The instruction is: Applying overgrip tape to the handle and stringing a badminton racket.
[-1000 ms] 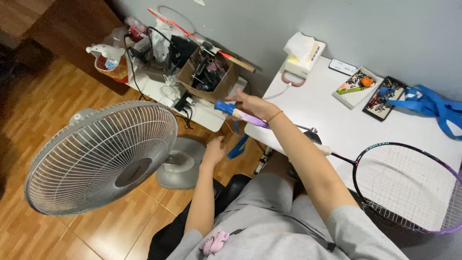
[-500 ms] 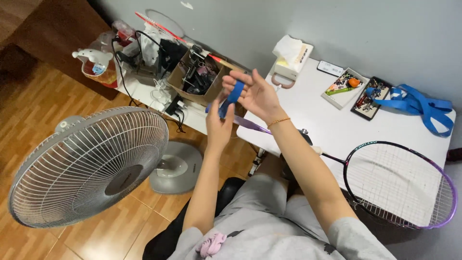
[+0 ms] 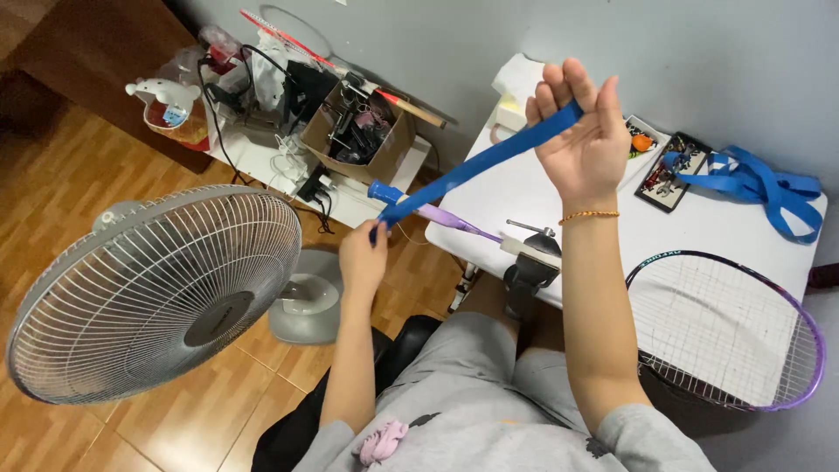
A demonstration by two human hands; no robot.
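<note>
We note a grey-blue wall (image 3: pixel 699 61) behind a white table (image 3: pixel 524 188) set against it. The floor (image 3: pixel 52 192) is orange-brown wood-pattern tile with a glossy sheen. A grey standing fan (image 3: pixel 157 288) sits on the floor at left, its round base (image 3: pixel 306 297) just beside the table. A low white shelf (image 3: pixel 262 153) along the wall carries a cardboard box (image 3: pixel 363 131) and tangled black cables. A dark wooden cabinet (image 3: pixel 96 52) fills the upper left corner. Light is even and soft.

Grey short-sleeved shirt (image 3: pixel 489 437), small dark print at 6 o'clock. Thin orange-gold bracelet (image 3: pixel 588 215) on right wrist. Both forearms bare, left hand (image 3: pixel 363 260) without rings.
</note>
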